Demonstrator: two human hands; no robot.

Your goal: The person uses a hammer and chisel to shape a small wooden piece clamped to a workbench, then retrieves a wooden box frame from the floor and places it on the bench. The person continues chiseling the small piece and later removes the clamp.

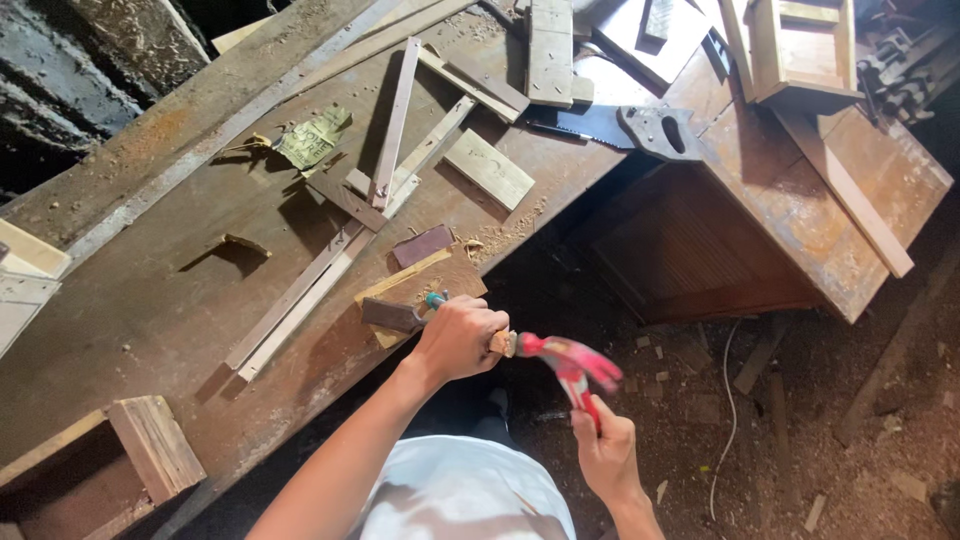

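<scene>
Fingers (478, 322) of the left hand (460, 338) are wrapped tight around a chisel (432, 300), of which only a bit of blue-green handle is seen above the fist. Its tip is set against a small dark block (390, 315) that lies on a pale board (405, 283) at the near edge of the worktop (130, 300). A red hammer (570, 362) is gripped by the right hand (603, 450), with the fingers closed around its handle. The hammer head is blurred and is seen just beside the butt end of the chisel; whether they touch cannot be told. Long thin strips of wood (300, 295) are laid across the worktop beside the block. A saw (630, 128) with a dark handle is seen farther back. A small wooden box (150, 445) is placed at the near left corner.
</scene>
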